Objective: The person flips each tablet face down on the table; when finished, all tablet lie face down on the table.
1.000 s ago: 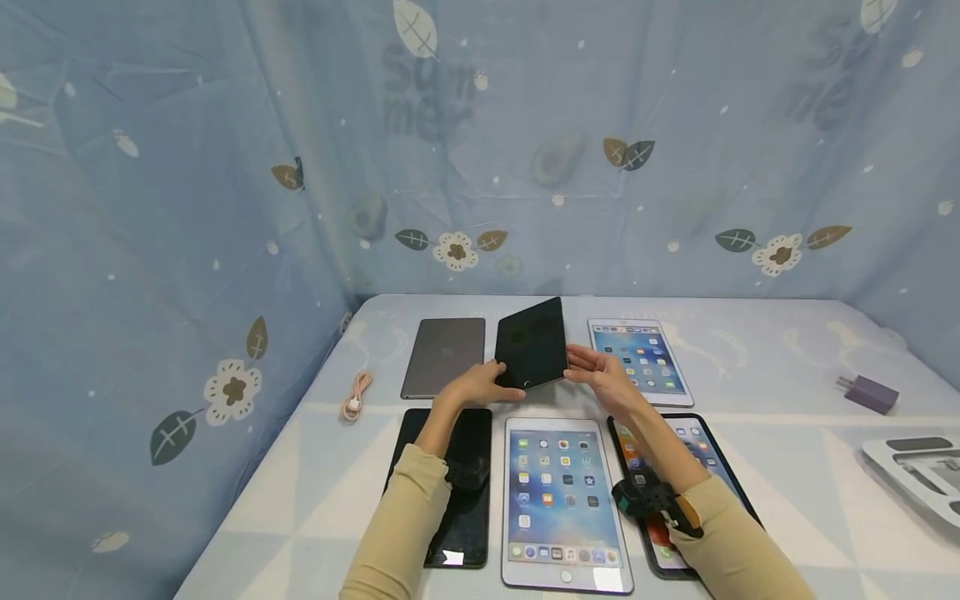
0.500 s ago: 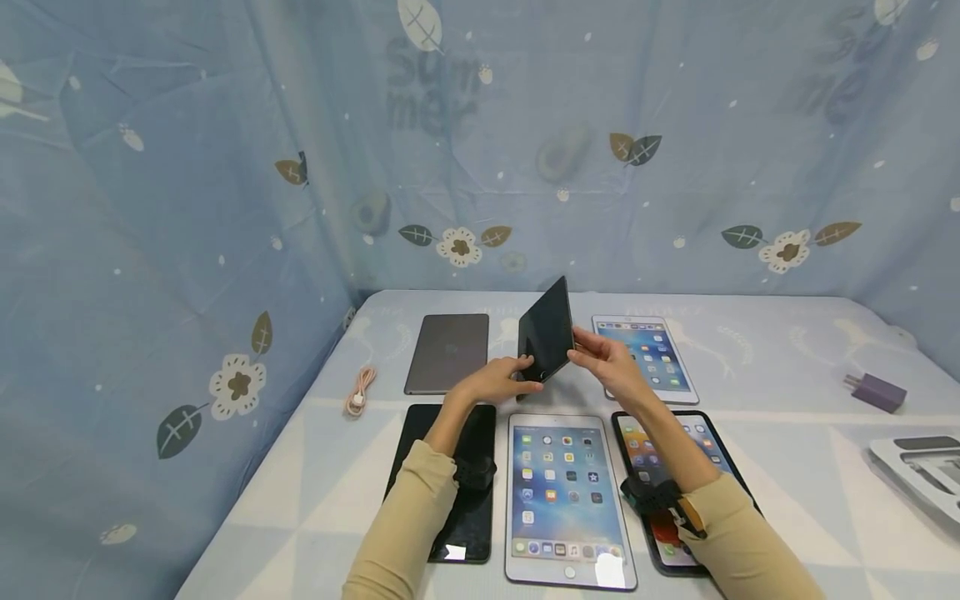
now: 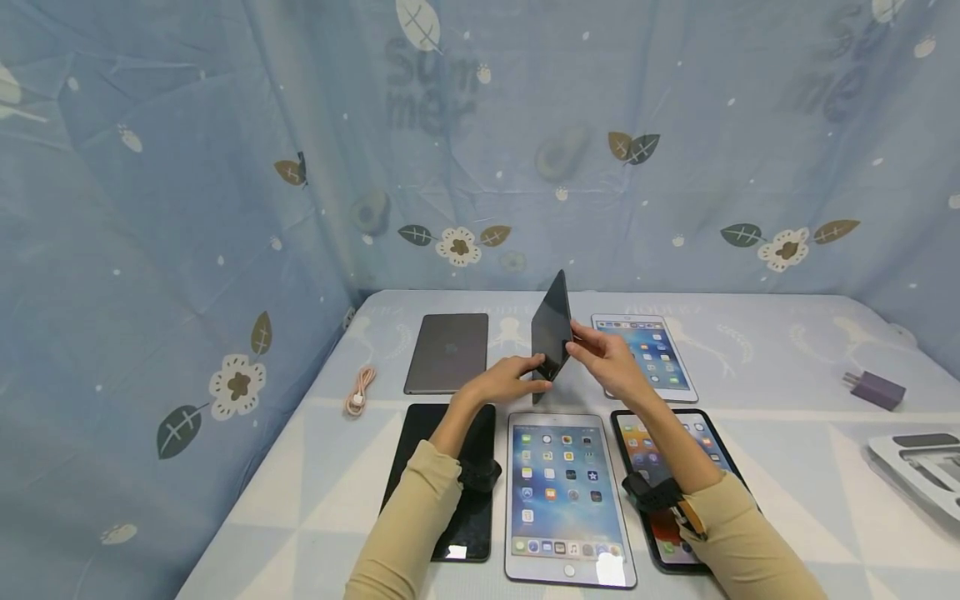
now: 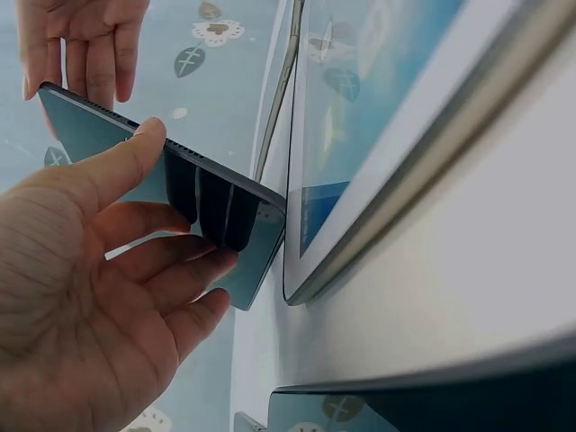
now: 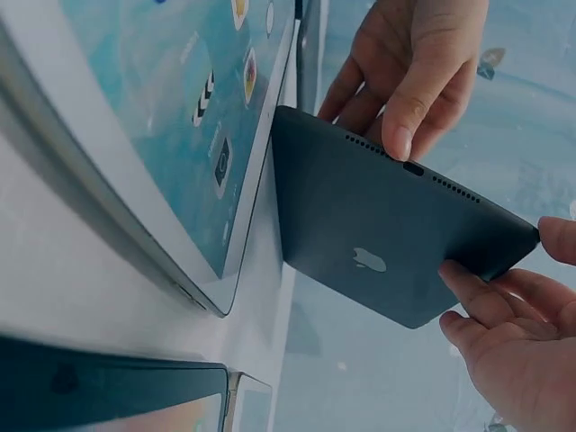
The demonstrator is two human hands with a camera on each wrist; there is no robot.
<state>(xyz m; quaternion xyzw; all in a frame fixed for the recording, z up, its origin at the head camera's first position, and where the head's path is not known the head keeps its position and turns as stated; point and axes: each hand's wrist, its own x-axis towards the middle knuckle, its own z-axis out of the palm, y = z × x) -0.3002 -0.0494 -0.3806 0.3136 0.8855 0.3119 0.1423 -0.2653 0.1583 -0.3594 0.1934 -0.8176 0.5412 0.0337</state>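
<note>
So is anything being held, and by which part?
A dark tablet: the left hand grips it by its port edge, beside the port; the right hand holds it at a corner of that edge.

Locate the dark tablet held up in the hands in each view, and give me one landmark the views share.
Head: dark tablet just right of centre, tilted up.
Left wrist: dark tablet left of centre, glossy side toward the camera.
Right wrist: dark tablet right of centre, back with logo showing.
Shared landmark: the left hand, gripping its edge.
</note>
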